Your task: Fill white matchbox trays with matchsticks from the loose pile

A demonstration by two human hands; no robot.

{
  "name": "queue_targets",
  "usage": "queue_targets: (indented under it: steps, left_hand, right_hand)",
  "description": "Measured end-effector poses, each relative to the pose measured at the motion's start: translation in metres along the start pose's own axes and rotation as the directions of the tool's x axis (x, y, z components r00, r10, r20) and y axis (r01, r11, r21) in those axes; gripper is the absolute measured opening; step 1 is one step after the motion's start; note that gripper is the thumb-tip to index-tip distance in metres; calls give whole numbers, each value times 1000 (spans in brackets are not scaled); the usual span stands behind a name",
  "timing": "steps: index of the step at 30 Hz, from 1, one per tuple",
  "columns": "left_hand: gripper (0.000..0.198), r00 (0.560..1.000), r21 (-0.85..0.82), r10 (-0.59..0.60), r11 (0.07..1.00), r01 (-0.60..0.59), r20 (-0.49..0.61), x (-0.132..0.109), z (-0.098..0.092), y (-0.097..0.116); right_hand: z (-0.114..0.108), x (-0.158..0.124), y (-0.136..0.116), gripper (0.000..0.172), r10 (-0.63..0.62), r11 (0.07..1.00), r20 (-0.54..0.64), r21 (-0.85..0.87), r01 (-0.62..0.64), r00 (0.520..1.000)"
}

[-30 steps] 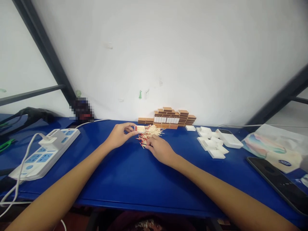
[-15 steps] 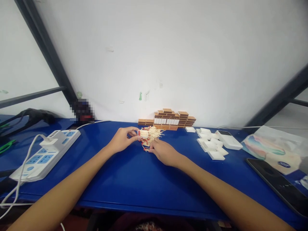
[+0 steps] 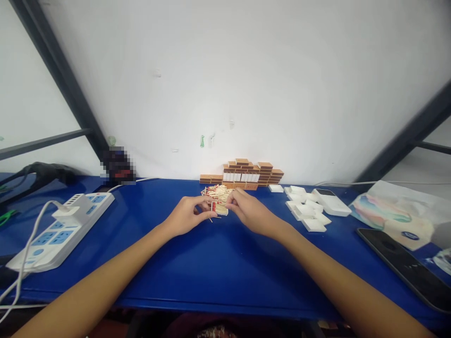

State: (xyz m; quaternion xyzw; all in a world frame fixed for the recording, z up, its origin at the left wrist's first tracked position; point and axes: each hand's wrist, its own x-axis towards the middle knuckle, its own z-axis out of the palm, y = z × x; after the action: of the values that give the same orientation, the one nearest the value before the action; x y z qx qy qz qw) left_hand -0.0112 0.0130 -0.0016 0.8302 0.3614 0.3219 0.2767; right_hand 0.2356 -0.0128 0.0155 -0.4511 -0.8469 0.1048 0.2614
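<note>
A small white matchbox tray (image 3: 221, 212), filled with red-tipped matches lying side by side, is gripped at its left end by my left hand (image 3: 186, 215), thumb in front and fingers behind. At the tray's right end, my right hand (image 3: 251, 212) is closed in a pinch, its fingertips at the matches' plain ends. Whether a match sits in that pinch is hidden. Just behind both hands lies a loose heap of matches (image 3: 216, 190) on the blue table (image 3: 211, 267). One or two stray matches poke out below the tray.
Brown matchboxes (image 3: 265, 172) are stacked against the wall. To the right lie several white trays (image 3: 299, 206), a white device (image 3: 331, 203), a tissue pack (image 3: 391, 213) and a phone (image 3: 401, 263). A power strip (image 3: 63, 234) with a white cable occupies the left.
My left hand has brought the tray slightly right and towards me, in front of the heap. My right hand has risen from the heap's near edge to the tray's right end.
</note>
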Motion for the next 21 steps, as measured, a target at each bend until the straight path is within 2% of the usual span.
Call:
queue_targets:
  steps: [10, 21]
  left_hand:
    - [42, 1000, -40, 9, 999, -7, 27, -4, 7, 9]
    - [44, 997, -113, -65, 991, 68, 32, -3, 8, 7]
  right_hand:
    - [6, -3, -1, 7, -26, 998, 20, -61, 27, 999]
    - [3, -4, 0, 6, -50, 995, 18, -82, 52, 999]
